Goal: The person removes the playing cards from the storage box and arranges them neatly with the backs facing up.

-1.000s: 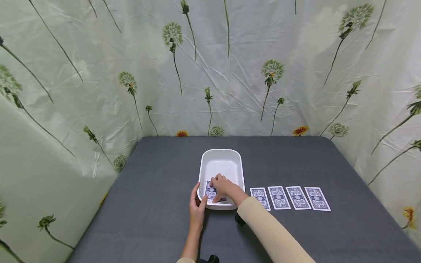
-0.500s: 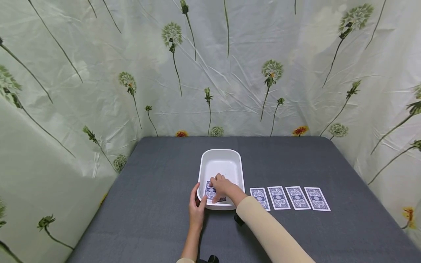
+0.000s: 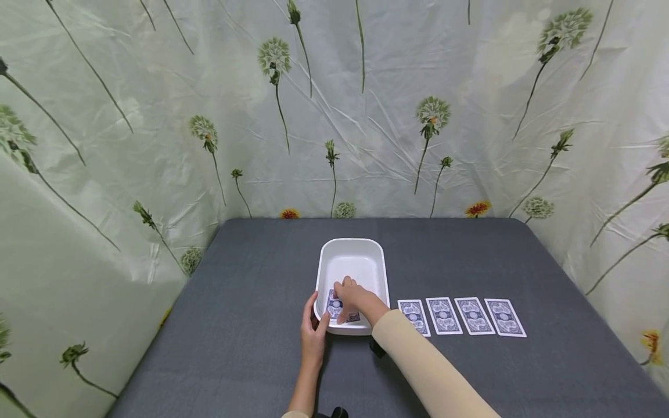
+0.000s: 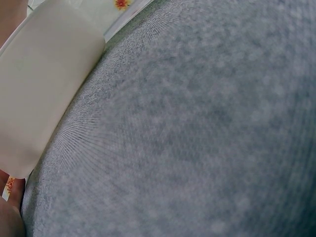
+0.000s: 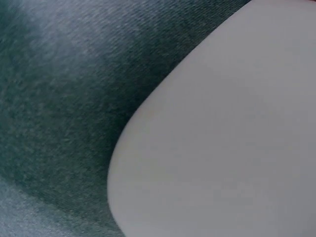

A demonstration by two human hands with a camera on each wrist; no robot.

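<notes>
A white rectangular tray (image 3: pixel 351 255) sits on the grey table in the head view. My left hand (image 3: pixel 313 337) grips its near left corner, thumb at the rim and fingers along the outer side. Inside the near end of the tray lie blue-backed playing cards (image 3: pixel 333 305), partly covered by my right hand (image 3: pixel 356 299). That hand reaches in over the right rim, its curled fingers and thumb gripping a card at opposite edges. The left wrist view has the tray's outer wall (image 4: pixel 49 84) with fingertips at its lower end. Mostly tray wall (image 5: pixel 222 133) fills the right wrist view.
To the right of the tray, several face-down cards (image 3: pixel 443 316) form a row, the leftmost partly behind the right sleeve (image 3: pixel 423 360). Grey cloth (image 3: pixel 235 302) covers the table. A dandelion-print curtain (image 3: pixel 366 116) hangs behind its far edge and at both sides.
My right forearm has shifted very slightly left. Both hands keep their places at the tray, and the row of cards stays as it was.
</notes>
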